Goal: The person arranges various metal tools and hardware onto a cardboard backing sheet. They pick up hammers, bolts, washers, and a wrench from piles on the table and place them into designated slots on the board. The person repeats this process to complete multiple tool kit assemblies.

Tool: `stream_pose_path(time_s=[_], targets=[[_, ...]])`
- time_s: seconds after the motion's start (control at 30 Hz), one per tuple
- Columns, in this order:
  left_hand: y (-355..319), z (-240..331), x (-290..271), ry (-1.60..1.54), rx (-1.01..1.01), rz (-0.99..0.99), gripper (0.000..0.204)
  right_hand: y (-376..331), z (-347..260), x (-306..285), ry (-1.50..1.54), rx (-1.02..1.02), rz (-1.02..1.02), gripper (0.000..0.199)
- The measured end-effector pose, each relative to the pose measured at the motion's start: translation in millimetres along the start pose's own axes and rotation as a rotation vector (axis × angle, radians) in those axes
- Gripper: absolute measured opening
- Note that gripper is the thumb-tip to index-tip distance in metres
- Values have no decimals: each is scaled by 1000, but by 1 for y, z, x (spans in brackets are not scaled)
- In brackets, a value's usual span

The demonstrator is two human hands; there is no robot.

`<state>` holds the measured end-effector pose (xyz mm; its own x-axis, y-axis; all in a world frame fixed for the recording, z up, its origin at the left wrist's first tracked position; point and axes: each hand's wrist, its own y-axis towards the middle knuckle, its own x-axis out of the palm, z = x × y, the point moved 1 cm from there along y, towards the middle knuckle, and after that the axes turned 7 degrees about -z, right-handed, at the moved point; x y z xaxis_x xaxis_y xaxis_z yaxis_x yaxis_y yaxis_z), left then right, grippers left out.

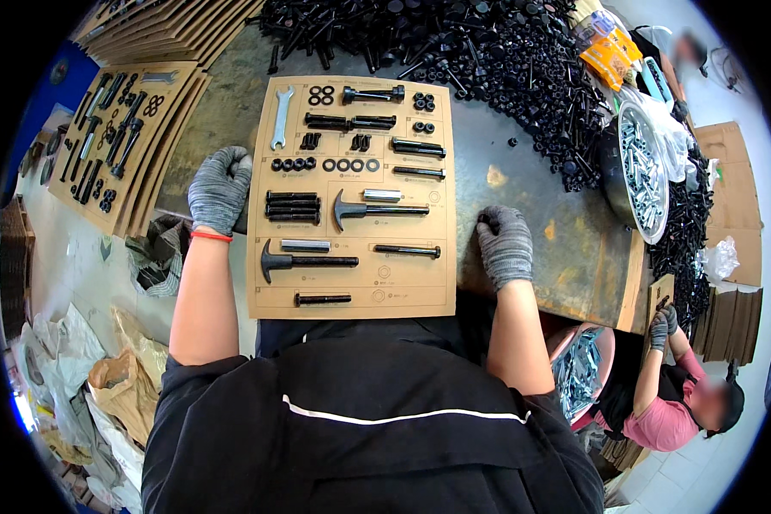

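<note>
A brown cardboard panel (351, 295) lies before me with black hardware set on it in printed sections. Near its top left is a silver open-ended wrench (282, 118). Two black hammer-shaped pieces with curved heads, an upper one (381, 210) and a lower one (308, 260), sit beside short silver sleeves (305, 246). Rows of washers (351, 164), nuts and black bolts (293, 206) fill other sections. My left hand (220, 190), in a grey glove, is closed beside the panel's left edge. On the metal table my gloved right hand (505, 246) rests with curled fingers, which hide its palm.
Black bolts and nuts (505, 86) heap along the table's far side. A bowl of silver fasteners (642, 171) stands right, with a pink bucket (582, 368) of silver parts below. Filled panels (128, 137) stack at left. A co-worker (668, 403) holds a cardboard piece at lower right.
</note>
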<state>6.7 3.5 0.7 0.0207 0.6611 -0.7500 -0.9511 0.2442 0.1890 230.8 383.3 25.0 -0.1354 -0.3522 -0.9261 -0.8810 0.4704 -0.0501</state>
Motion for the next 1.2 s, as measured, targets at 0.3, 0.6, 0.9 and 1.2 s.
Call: stream_pose_path(time_s=[0.3,0.6,0.9,1.2], targets=[[2,-9,2,-11,33,9,19,16,-61,8,99,-159,-57,20],[0,-6,1,-45,20,12,19,18,-78,5,70,-101,-132,22],[1,-12,1,33,63,0,22,-40,-82,-5,238,-221,-179,17],[7,-13,1,34,13,-58,24,-72,-103,30,201,-553,-223,25]])
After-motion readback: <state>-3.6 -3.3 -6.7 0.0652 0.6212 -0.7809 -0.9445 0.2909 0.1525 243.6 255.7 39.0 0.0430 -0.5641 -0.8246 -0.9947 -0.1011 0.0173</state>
